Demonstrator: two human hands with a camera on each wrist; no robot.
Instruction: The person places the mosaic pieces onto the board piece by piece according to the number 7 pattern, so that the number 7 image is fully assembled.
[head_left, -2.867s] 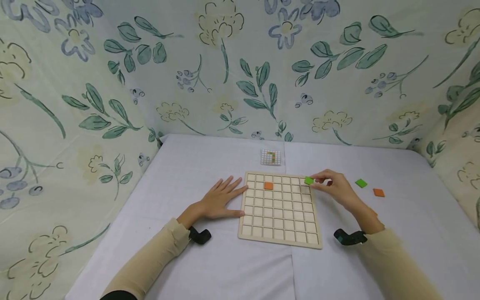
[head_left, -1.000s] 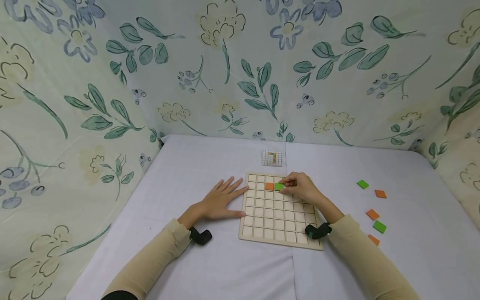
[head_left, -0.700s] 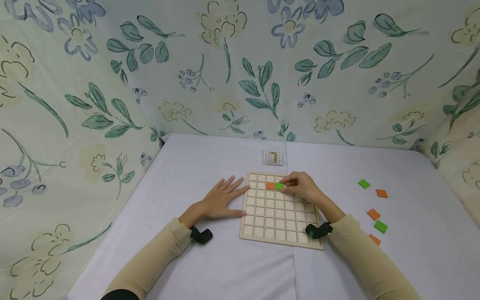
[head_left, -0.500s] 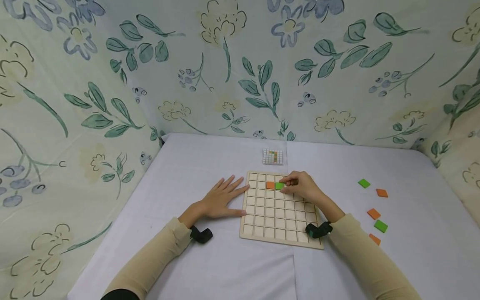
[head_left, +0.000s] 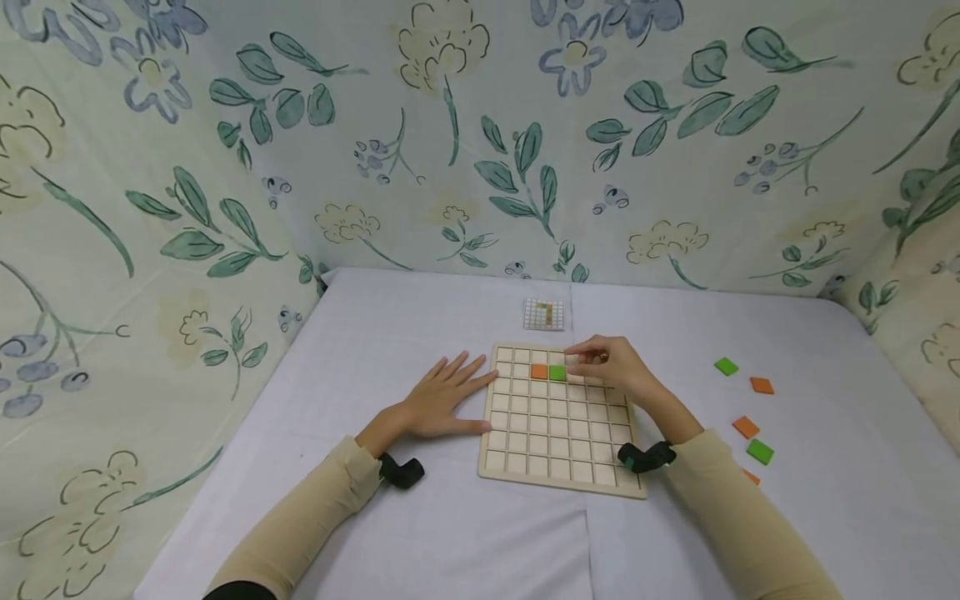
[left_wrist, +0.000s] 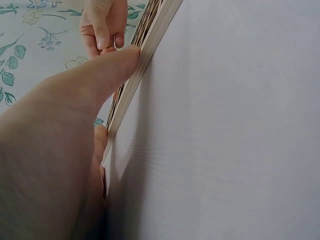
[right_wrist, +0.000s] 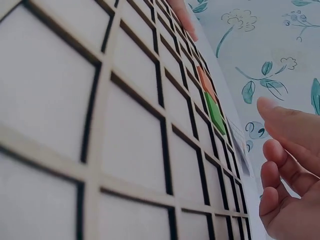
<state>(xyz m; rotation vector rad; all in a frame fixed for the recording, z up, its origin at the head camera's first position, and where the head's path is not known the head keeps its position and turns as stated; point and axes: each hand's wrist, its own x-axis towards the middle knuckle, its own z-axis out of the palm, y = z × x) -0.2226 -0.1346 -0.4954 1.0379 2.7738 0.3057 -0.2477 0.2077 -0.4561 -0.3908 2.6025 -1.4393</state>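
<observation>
Kinda busy floral fabric [head_left: 442, 187] hanging across the back and down both sides, all green leaves and bluish berries. Worktop [head_left: 390, 308]'s just got a plain white cover [head_left: 465, 542] with some light creasing up front.

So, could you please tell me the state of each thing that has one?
Wooden grid board: lying flat, two cells visibly filled
Orange tile: in a cell
Green tile: in the neighbouring cell
Left hand: spread, touching the board
Right hand: fingers bent, holding nothing
Two loose green tiles: flat
Three loose orange tiles: flat, one partly hidden
Pattern card: flat, printed side up
</observation>
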